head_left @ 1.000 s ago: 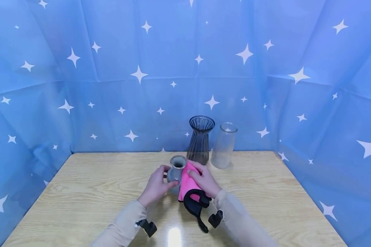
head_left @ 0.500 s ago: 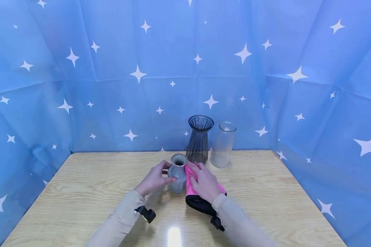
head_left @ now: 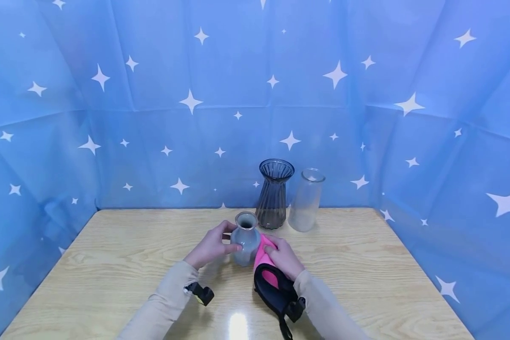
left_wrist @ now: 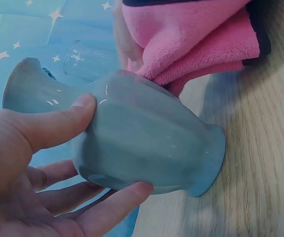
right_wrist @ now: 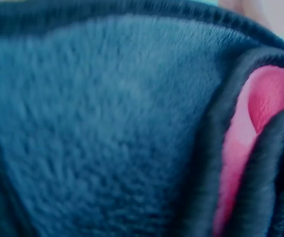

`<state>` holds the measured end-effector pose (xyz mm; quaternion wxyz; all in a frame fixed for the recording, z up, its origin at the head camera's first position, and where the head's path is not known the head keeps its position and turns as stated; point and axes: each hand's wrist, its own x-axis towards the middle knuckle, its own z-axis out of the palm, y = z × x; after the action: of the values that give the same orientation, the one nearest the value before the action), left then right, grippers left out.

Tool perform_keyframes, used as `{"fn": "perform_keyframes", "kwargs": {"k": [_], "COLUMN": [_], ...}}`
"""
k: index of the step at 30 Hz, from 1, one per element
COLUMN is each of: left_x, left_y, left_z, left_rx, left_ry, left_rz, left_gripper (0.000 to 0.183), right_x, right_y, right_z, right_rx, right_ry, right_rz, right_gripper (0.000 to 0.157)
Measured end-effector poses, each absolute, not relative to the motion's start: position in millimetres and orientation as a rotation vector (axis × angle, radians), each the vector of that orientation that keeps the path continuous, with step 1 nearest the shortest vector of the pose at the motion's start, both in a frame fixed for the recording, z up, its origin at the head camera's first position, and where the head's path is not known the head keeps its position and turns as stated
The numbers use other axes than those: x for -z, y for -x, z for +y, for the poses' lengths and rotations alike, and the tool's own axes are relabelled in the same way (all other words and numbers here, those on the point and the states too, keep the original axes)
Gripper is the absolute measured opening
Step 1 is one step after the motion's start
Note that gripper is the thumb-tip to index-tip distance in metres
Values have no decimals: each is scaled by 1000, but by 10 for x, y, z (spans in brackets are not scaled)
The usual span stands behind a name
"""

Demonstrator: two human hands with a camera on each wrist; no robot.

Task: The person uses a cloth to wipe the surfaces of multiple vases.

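A glazed grey-blue vase (head_left: 245, 248) with a flared rim stands near the middle of the table. My left hand (head_left: 209, 246) holds it from the left; in the left wrist view the thumb lies on the shoulder of the vase (left_wrist: 137, 133) and the fingers curl beneath. On the opposite side my right hand (head_left: 284, 259) grips a pink cloth (head_left: 262, 257) with a black edge and dark backing, touching the vase's side. Dark plush folds of the cloth (right_wrist: 107, 108) fill the right wrist view, hiding most of that hand.
Behind the vase stand a dark ribbed glass vase (head_left: 273, 203) and, to its right, a clear glass vase (head_left: 306, 208). The wooden table (head_left: 144, 255) ends at a blue star-patterned curtain (head_left: 221, 127) at the back and sides.
My right hand has rubbed the cloth along the vase's right side and now sits slightly lower and to the right. The cloth's loose dark end has shifted. My left hand stays on the vase.
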<state>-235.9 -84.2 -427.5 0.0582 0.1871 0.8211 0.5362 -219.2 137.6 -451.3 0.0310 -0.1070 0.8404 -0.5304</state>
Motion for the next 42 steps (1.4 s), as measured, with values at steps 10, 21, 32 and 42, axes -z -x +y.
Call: {"fn": "perform_keyframes", "kwargs": {"k": [10, 21, 32, 42], "left_x": [4289, 4313, 4296, 4286], "left_y": [2356, 2327, 2310, 2335], "left_z": [-821, -785, -801, -808], "left_rx": [-1626, -1606, -1577, -1504], "left_ry": [-556, -579, -582, -663], "left_rz": [2514, 2550, 2579, 2565], "left_gripper": [44, 42, 40, 37], "right_x": [4557, 4610, 4604, 4609], "right_y": [2288, 2328, 2241, 2247], "right_z": [1380, 1402, 1411, 1445], "right_rx": [1760, 1634, 1573, 1708], "right_ry": [95, 72, 88, 0], "right_rz": [2325, 2319, 2352, 2263], "right_gripper": [39, 36, 34, 42]}}
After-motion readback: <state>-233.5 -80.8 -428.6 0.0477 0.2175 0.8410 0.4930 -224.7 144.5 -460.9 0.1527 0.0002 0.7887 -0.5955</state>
